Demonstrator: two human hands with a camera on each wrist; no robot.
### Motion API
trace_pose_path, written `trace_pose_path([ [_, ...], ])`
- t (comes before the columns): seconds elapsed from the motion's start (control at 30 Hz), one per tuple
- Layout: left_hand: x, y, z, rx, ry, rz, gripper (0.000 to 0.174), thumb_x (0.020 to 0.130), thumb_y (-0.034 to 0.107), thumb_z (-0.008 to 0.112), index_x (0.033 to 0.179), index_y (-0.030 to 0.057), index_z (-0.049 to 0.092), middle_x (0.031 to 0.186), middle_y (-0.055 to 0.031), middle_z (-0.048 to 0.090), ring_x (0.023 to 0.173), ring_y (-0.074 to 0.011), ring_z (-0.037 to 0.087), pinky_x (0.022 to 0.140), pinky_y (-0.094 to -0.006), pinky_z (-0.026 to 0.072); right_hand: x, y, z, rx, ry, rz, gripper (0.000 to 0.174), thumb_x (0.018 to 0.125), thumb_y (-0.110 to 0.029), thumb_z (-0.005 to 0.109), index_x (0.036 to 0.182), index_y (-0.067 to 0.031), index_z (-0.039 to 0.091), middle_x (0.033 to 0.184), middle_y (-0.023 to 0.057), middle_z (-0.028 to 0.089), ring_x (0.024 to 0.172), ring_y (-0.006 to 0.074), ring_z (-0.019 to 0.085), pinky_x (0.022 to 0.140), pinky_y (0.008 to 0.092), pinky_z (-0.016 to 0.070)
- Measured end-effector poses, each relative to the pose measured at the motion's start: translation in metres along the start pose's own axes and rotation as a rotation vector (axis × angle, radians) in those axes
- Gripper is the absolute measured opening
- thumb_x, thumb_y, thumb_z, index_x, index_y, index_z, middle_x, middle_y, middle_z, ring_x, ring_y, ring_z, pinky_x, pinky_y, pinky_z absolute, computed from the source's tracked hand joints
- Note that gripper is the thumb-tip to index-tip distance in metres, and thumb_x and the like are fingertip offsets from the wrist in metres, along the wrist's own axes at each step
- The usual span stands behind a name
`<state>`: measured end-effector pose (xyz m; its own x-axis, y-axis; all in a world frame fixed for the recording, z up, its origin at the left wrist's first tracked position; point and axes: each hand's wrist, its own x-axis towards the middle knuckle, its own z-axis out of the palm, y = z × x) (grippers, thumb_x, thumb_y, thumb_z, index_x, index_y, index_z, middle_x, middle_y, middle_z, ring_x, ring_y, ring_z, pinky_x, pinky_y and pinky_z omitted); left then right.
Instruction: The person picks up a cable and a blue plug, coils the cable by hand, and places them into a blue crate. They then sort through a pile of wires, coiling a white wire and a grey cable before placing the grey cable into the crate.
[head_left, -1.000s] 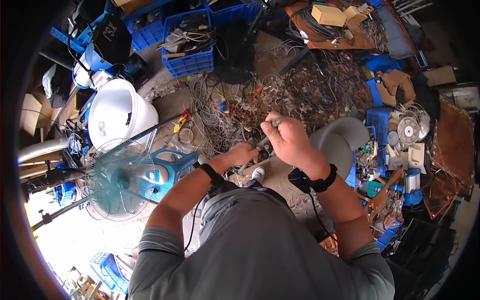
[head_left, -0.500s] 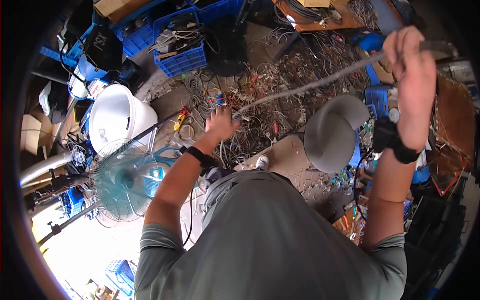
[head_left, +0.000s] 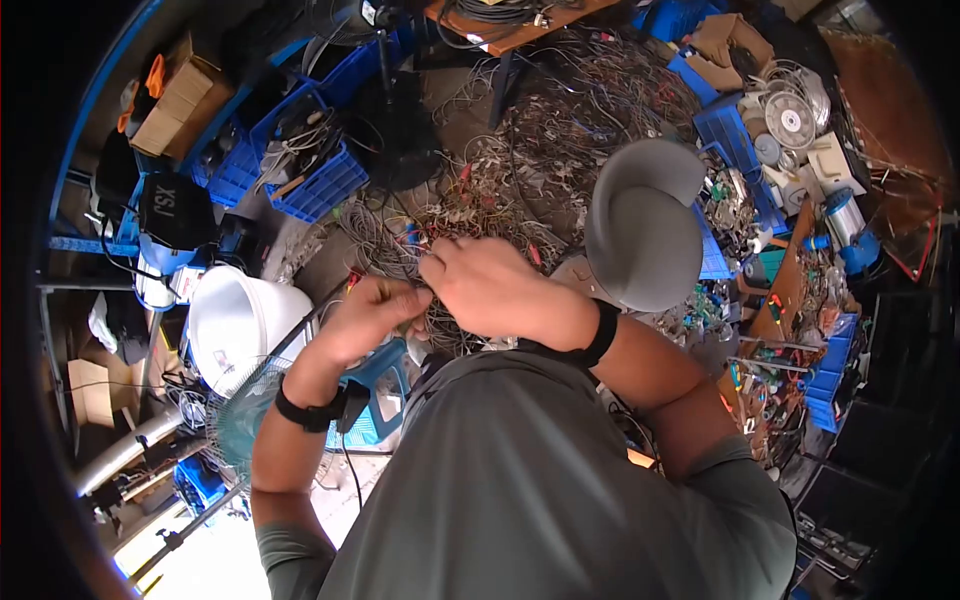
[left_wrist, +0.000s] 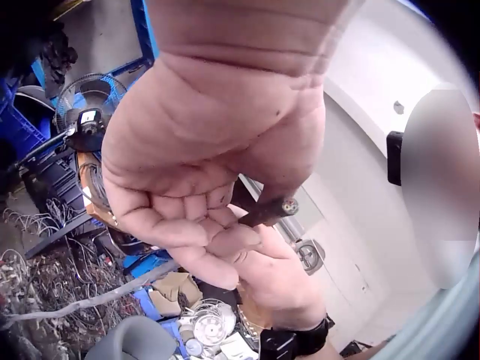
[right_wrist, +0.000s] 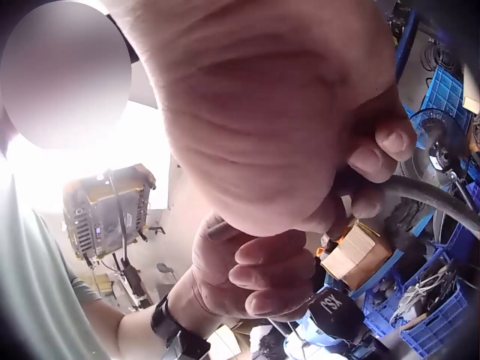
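A thick dark cable (left_wrist: pixel 259 213) lies in the curled fingers of my left hand (head_left: pixel 367 318), its cut end with coloured cores sticking out beside the thumb in the left wrist view. Close against it, my right hand (head_left: pixel 490 288) grips the same cable, with the thumb and fingers round it. In the right wrist view the grey length of cable (right_wrist: pixel 431 196) runs out from the right fingers toward the right edge. Both hands meet low in front of the body, above the tangled wires (head_left: pixel 375 235).
A grey stool (head_left: pixel 650 235) stands right of the hands, a white bucket (head_left: pixel 235 330) and a fan (head_left: pixel 240 425) to the left. Blue crates (head_left: pixel 325 185) stand beyond, at the upper left. Scrap wires (head_left: pixel 570 110) cover the floor ahead, and a cluttered blue bin (head_left: pixel 835 375) is at the right.
My right hand has come back from far right, where it held the stretched cable, to beside the left hand. The left hand has gone from spread fingers to gripping the cable. The head view has shifted.
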<state>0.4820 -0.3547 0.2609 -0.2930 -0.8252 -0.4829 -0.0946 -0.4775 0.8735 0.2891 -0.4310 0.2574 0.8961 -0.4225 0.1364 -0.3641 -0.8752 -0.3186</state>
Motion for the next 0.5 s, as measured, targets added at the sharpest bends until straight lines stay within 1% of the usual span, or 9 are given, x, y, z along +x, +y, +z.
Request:
trace_pose_path([
  [0.03, -0.001, 0.002, 0.007, 0.010, -0.011, 0.031, 0.028, 0.095, 0.020, 0.053, 0.080, -0.0007, 0.063, 0.071, -0.0061, 0.064, 0.074, -0.0127, 0.062, 0.068, -0.0251, 0.0460, -0.004, 0.002, 0.003, 0.006, 0.008, 0.003, 0.015, 0.079, -0.012, 0.054, 0.089, -0.0019, 0.057, 0.089, 0.0151, 0.063, 0.080, 0.0304, 0.065, 0.066, 0.0409, 0.0513],
  [0.13, -0.010, 0.022, 0.021, 0.039, -0.004, 0.129, 0.021, 0.090, 0.018, 0.055, 0.086, -0.0024, 0.061, 0.072, -0.0061, 0.062, 0.071, -0.0149, 0.062, 0.070, -0.0270, 0.0467, -0.009, 0.005, 0.001, 0.072, 0.096, -0.049, 0.014, 0.080, -0.012, 0.054, 0.090, -0.0021, 0.056, 0.088, 0.0144, 0.062, 0.079, 0.0316, 0.065, 0.066, 0.0419, 0.0509],
  [0.17, -0.014, 0.017, 0.009, -0.200, -0.134, 0.182, 0.028, 0.085, 0.020, 0.057, 0.098, -0.0047, 0.059, 0.092, -0.0114, 0.061, 0.087, -0.0199, 0.061, 0.077, -0.0308, 0.0461, -0.011, 0.004, -0.007, 0.194, 0.113, 0.023, 0.015, 0.081, -0.010, 0.056, 0.093, -0.0028, 0.055, 0.090, 0.0140, 0.062, 0.083, 0.0322, 0.063, 0.069, 0.0428, 0.0499],
  [0.2, -0.015, 0.020, 0.014, -0.195, -0.129, 0.186, 0.028, 0.085, 0.020, 0.057, 0.098, -0.0047, 0.059, 0.092, -0.0114, 0.061, 0.087, -0.0199, 0.061, 0.077, -0.0308, 0.0461, -0.012, 0.004, -0.014, 0.314, 0.129, 0.096, 0.016, 0.081, -0.009, 0.057, 0.096, -0.0035, 0.054, 0.093, 0.0136, 0.061, 0.087, 0.0329, 0.062, 0.072, 0.0438, 0.0489],
  [0.27, -0.020, 0.028, 0.029, 0.336, 0.323, 0.698, 0.043, 0.084, 0.025, 0.058, 0.112, -0.0063, 0.057, 0.113, -0.0163, 0.051, 0.107, -0.0261, 0.053, 0.087, -0.0347, 0.0433, -0.016, 0.003, -0.017, 0.386, 0.195, 0.102, 0.017, 0.081, -0.007, 0.058, 0.097, -0.0047, 0.053, 0.091, 0.0133, 0.061, 0.086, 0.0345, 0.061, 0.071, 0.0454, 0.0482],
  [0.3, -0.024, 0.039, 0.034, 0.502, 0.322, 0.718, 0.048, 0.086, 0.030, 0.058, 0.122, -0.0019, 0.056, 0.129, -0.0197, 0.042, 0.121, -0.0315, 0.043, 0.096, -0.0396, 0.0380, -0.016, -0.002, -0.023, 0.438, 0.206, 0.077, 0.018, 0.080, -0.008, 0.059, 0.097, -0.0043, 0.053, 0.090, 0.0135, 0.061, 0.084, 0.0348, 0.061, 0.071, 0.0456, 0.0481],
  [0.4, -0.012, 0.046, 0.040, 0.638, 0.319, 0.816, 0.047, 0.088, 0.036, 0.057, 0.122, 0.0038, 0.059, 0.133, -0.0215, 0.042, 0.122, -0.0352, 0.042, 0.103, -0.0436, 0.0328, -0.014, -0.016, -0.018, 0.476, 0.204, -0.005, 0.020, 0.078, -0.011, 0.061, 0.095, -0.0038, 0.054, 0.089, 0.0139, 0.063, 0.081, 0.0377, 0.062, 0.070, 0.0474, 0.0479],
  [0.47, -0.010, 0.058, 0.041, 0.707, 0.310, 0.859, 0.045, 0.091, 0.043, 0.053, 0.115, 0.0069, 0.064, 0.135, -0.0215, 0.045, 0.124, -0.0373, 0.041, 0.105, -0.0478, 0.0299, -0.012, -0.021, -0.034, 0.716, 0.144, -0.023, 0.030, 0.077, -0.015, 0.066, 0.104, -0.0040, 0.057, 0.098, 0.0144, 0.063, 0.090, 0.0379, 0.061, 0.075, 0.0472, 0.0484],
  [0.5, -0.011, 0.064, 0.038, 0.760, 0.325, 0.918, 0.044, 0.091, 0.043, 0.052, 0.109, 0.0059, 0.066, 0.131, -0.0208, 0.049, 0.125, -0.0376, 0.041, 0.104, -0.0491, 0.0300, -0.010, -0.020, -0.035, 0.706, 0.150, -0.022, 0.030, 0.077, -0.015, 0.066, 0.104, -0.0040, 0.057, 0.098, 0.0144, 0.063, 0.090, 0.0379, 0.061, 0.075, 0.0472, 0.0484],
])
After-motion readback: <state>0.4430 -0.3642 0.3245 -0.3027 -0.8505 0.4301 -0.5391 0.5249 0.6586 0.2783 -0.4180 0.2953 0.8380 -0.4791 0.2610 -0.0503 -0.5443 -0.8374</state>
